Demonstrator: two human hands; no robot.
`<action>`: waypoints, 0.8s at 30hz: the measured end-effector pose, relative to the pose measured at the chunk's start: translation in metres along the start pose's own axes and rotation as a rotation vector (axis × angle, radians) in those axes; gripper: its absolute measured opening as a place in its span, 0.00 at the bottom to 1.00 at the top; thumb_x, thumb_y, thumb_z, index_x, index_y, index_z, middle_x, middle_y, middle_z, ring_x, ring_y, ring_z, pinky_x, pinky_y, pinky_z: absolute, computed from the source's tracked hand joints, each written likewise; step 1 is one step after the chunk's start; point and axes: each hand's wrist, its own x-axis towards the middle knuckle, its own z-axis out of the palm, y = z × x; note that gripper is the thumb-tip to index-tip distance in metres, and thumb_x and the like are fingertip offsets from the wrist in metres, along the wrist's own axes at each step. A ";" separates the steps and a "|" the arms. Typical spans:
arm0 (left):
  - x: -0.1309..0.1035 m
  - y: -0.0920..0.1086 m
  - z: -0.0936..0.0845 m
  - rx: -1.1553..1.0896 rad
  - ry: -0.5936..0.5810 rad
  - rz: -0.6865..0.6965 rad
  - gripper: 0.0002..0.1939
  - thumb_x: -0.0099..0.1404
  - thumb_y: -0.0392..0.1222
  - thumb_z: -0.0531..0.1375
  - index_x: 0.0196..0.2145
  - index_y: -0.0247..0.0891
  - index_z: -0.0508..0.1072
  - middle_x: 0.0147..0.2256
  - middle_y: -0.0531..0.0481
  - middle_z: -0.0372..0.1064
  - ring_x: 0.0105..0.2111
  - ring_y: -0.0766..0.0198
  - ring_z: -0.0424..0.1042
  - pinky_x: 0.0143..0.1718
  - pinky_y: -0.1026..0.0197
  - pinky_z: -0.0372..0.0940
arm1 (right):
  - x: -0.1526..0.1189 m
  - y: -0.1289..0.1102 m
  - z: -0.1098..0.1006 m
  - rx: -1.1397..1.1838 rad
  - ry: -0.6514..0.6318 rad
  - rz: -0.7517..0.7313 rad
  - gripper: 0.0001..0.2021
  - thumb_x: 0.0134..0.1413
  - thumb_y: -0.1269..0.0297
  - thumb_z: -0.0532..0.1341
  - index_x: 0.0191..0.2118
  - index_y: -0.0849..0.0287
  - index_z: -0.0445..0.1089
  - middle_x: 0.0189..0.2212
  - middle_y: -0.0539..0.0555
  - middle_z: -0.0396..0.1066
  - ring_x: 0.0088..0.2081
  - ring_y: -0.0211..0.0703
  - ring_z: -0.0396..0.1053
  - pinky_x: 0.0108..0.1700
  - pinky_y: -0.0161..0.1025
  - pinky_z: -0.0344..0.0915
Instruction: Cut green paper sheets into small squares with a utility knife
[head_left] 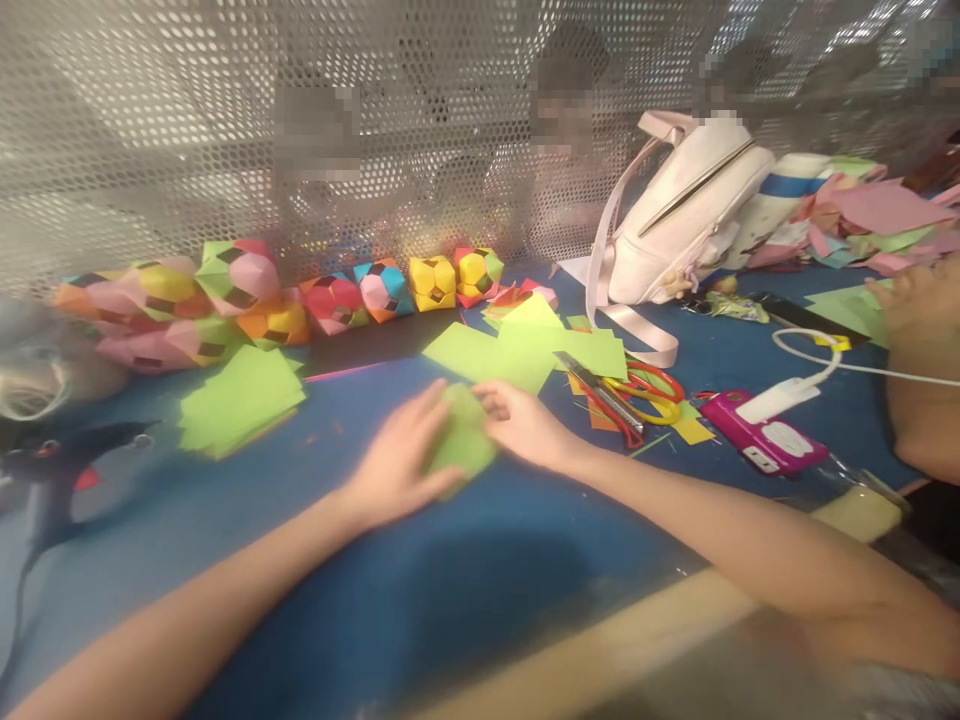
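A small piece or stack of light green paper (466, 440) lies between my two hands above the blue table, a little blurred. My left hand (401, 455) holds its left side, thumb along the near edge and fingers stretched along the far side. At the upper right edge, the curled fingers of my right hand (521, 422) grip the same paper. Just beyond are loose green sheets (517, 345). Left of my hands sits a thicker pile of green squares (240, 400). A cutter knife (604, 395) and scissors with red and yellow handles (652, 392) lie right of my right hand.
Folded multicoloured paper balls (382, 290) line the mesh barrier. A black glue-gun-like tool (56, 470) stands at left. On the right are a pale pink backpack (675, 215), a purple device with a white plug (765, 435), paper scraps (877, 215) and another person's arm (926, 370).
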 end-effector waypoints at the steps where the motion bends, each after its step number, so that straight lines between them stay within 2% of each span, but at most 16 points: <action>1: 0.000 -0.003 -0.001 -0.071 0.077 -0.067 0.34 0.68 0.55 0.53 0.66 0.39 0.50 0.67 0.33 0.43 0.66 0.47 0.47 0.62 0.40 0.50 | 0.001 0.000 -0.003 -0.014 0.043 -0.063 0.17 0.45 0.74 0.60 0.45 0.59 0.65 0.31 0.49 0.71 0.32 0.37 0.70 0.36 0.37 0.68; 3: 0.002 -0.011 -0.002 -0.269 0.230 -0.240 0.31 0.68 0.53 0.52 0.65 0.41 0.51 0.66 0.36 0.47 0.65 0.49 0.50 0.62 0.42 0.52 | 0.003 0.001 -0.011 -0.035 0.125 -0.153 0.18 0.45 0.72 0.60 0.45 0.59 0.65 0.33 0.50 0.71 0.33 0.38 0.69 0.38 0.39 0.68; 5: 0.006 -0.018 -0.001 -0.552 0.325 -0.416 0.31 0.67 0.55 0.54 0.63 0.41 0.55 0.63 0.37 0.54 0.61 0.50 0.59 0.58 0.43 0.60 | 0.005 0.002 -0.018 -0.021 0.182 -0.206 0.18 0.45 0.69 0.61 0.45 0.59 0.64 0.33 0.50 0.71 0.32 0.38 0.69 0.37 0.39 0.68; 7: 0.011 -0.021 -0.001 -0.839 0.362 -0.530 0.30 0.65 0.55 0.56 0.59 0.37 0.60 0.57 0.36 0.63 0.53 0.51 0.68 0.52 0.46 0.65 | 0.007 0.003 -0.021 0.028 0.206 -0.233 0.18 0.45 0.65 0.61 0.46 0.58 0.63 0.33 0.50 0.71 0.31 0.39 0.68 0.34 0.39 0.67; 10: 0.017 -0.020 -0.002 -1.090 0.313 -0.558 0.28 0.62 0.55 0.60 0.52 0.32 0.67 0.45 0.38 0.71 0.42 0.56 0.73 0.46 0.51 0.67 | 0.007 0.004 -0.019 0.088 0.215 -0.251 0.19 0.44 0.63 0.62 0.45 0.58 0.63 0.32 0.51 0.70 0.29 0.39 0.67 0.28 0.37 0.64; 13: 0.017 -0.017 -0.003 -1.072 0.224 -0.529 0.26 0.59 0.54 0.63 0.47 0.30 0.72 0.40 0.40 0.74 0.37 0.58 0.73 0.42 0.54 0.67 | 0.005 0.005 -0.015 0.098 0.210 -0.274 0.19 0.44 0.63 0.61 0.45 0.58 0.63 0.32 0.51 0.70 0.26 0.36 0.64 0.25 0.36 0.62; 16: 0.015 -0.018 -0.002 -0.970 0.191 -0.577 0.20 0.55 0.52 0.66 0.38 0.32 0.76 0.36 0.44 0.75 0.37 0.57 0.72 0.41 0.56 0.65 | 0.003 0.007 -0.011 0.076 0.194 -0.284 0.18 0.43 0.62 0.60 0.44 0.58 0.63 0.32 0.51 0.69 0.23 0.35 0.62 0.22 0.35 0.61; 20: 0.014 -0.023 0.003 -0.940 0.216 -0.655 0.17 0.50 0.52 0.69 0.28 0.33 0.76 0.28 0.48 0.74 0.33 0.57 0.72 0.36 0.58 0.64 | 0.004 0.015 -0.008 -0.029 0.188 -0.312 0.17 0.43 0.59 0.57 0.41 0.57 0.64 0.30 0.49 0.68 0.21 0.35 0.60 0.21 0.35 0.60; 22: 0.015 -0.027 0.006 -0.953 0.253 -0.678 0.18 0.50 0.53 0.69 0.26 0.33 0.76 0.25 0.48 0.73 0.31 0.57 0.72 0.34 0.58 0.64 | 0.007 0.020 -0.007 -0.066 0.182 -0.333 0.15 0.43 0.58 0.56 0.39 0.57 0.64 0.27 0.48 0.67 0.21 0.35 0.60 0.21 0.35 0.59; 24: 0.018 -0.030 0.008 -0.979 0.295 -0.707 0.18 0.50 0.53 0.69 0.27 0.33 0.76 0.25 0.48 0.73 0.30 0.57 0.72 0.33 0.58 0.64 | 0.009 0.024 -0.006 -0.084 0.174 -0.355 0.10 0.42 0.58 0.57 0.32 0.56 0.63 0.23 0.46 0.63 0.22 0.36 0.59 0.24 0.35 0.59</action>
